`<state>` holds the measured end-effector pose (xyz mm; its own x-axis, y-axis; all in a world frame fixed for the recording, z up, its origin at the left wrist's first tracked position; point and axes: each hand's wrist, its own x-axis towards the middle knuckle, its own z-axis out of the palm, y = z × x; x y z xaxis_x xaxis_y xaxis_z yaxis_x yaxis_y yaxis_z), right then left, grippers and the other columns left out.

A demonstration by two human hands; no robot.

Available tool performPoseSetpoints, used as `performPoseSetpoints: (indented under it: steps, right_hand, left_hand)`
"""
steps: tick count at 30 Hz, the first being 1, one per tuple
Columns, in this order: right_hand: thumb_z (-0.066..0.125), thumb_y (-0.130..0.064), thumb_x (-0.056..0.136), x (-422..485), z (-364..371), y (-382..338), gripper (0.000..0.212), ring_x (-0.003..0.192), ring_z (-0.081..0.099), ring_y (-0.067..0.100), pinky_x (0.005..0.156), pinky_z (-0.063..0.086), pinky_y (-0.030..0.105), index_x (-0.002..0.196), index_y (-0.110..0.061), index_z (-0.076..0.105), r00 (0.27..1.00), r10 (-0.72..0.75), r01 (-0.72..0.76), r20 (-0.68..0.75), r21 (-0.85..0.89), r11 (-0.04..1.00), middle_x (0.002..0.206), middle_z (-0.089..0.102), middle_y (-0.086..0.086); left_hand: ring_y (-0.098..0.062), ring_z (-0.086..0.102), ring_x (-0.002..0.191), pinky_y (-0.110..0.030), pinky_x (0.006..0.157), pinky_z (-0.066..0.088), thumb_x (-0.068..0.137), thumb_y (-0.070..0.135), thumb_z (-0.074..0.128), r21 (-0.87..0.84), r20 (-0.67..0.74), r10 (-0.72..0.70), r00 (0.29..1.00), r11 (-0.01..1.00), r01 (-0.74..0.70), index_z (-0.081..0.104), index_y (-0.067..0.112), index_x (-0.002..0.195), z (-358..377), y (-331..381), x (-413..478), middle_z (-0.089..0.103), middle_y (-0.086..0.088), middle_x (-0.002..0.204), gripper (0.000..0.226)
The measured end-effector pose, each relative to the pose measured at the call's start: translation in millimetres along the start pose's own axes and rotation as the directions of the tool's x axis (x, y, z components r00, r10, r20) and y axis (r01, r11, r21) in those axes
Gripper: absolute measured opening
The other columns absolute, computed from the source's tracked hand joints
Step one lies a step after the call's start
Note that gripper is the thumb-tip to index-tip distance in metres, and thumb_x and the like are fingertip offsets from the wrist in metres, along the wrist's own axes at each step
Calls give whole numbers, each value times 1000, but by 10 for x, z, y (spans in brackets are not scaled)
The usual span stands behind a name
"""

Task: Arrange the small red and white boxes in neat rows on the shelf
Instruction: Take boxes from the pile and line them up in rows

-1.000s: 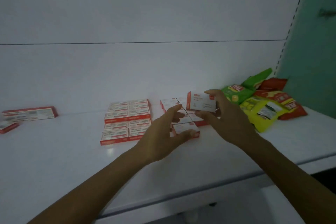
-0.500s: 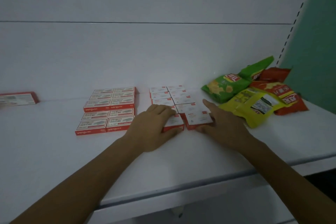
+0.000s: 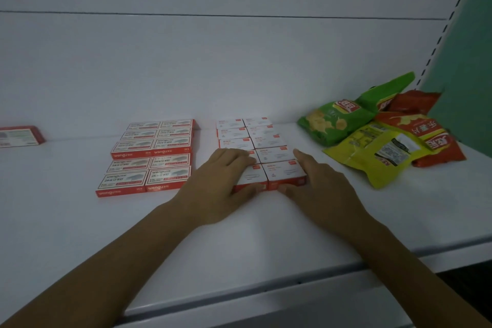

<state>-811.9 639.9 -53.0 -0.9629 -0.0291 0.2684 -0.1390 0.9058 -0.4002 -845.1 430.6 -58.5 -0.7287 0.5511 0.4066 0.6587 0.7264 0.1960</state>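
1. We record a white shelf with a white back panel, a teal wall at far right and dim light.
2. The small red and white boxes lie flat at mid-shelf in two columns running from the front toward the back panel, edges touching; we count about five per column, the left hand hiding part of the left one.
3. Left hand: palm down, fingers laid over the tops of the near-left boxes, thumb against the red front edge of the front left box. Its grip is flat and open, pressing rather than closed round anything.
4. Right hand: fingers extended along the right side of the front right box, thumb at its red front edge. This grip is also open, bracketing the box without lifting it.
5. The two front boxes sit side by side, touching, flat on the shelf between the hands.
6. To the left, apart from the small boxes, we note larger red staple boxes in two columns.
7. A lone red box sits at the far left edge.
8. To the right, green, yellow and red snack bags lie in an overlapping pile near the small boxes.
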Motion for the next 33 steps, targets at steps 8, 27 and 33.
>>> performPoseSetpoints:
  steps: [8, 27, 33]
  right_hand:
    - [47, -49, 90, -70, -39, -38, 62, 125, 40, 17, 102, 31, 31, 144, -28, 25, 996, -84, 84, -2, -65, 994, 140, 44, -1]
    - [57, -32, 85, -175, -131, -423, 55, 118, 45, 22, 97, 37, 37, 136, -22, 37, 971, -209, 206, -113, -40, 978, 134, 48, 1]
    - [52, -37, 90, -148, 4, -988, 53, 129, 37, 17, 104, 27, 31, 138, -25, 34, 962, -252, 255, -104, 12, 967, 143, 40, -3]
  left_hand:
    - [-17, 43, 119, -25, 97, 35, 82, 61, 32, -1, -3, -8, 1000, 1000, 8, 49, 17, 128, -4, 31, -2, 52, 0, 128, 66]
    - [-28, 49, 122, -38, 100, 39, 88, 54, 34, 227, -30, 41, 999, 973, -33, 47, 11, 131, -259, 176, -92, 52, -10, 134, 63]
    - [-24, 60, 107, -36, 88, 49, 88, 53, 36, 358, 14, 53, 999, 932, -54, 54, 17, 124, -624, -189, -493, 62, -4, 121, 54]
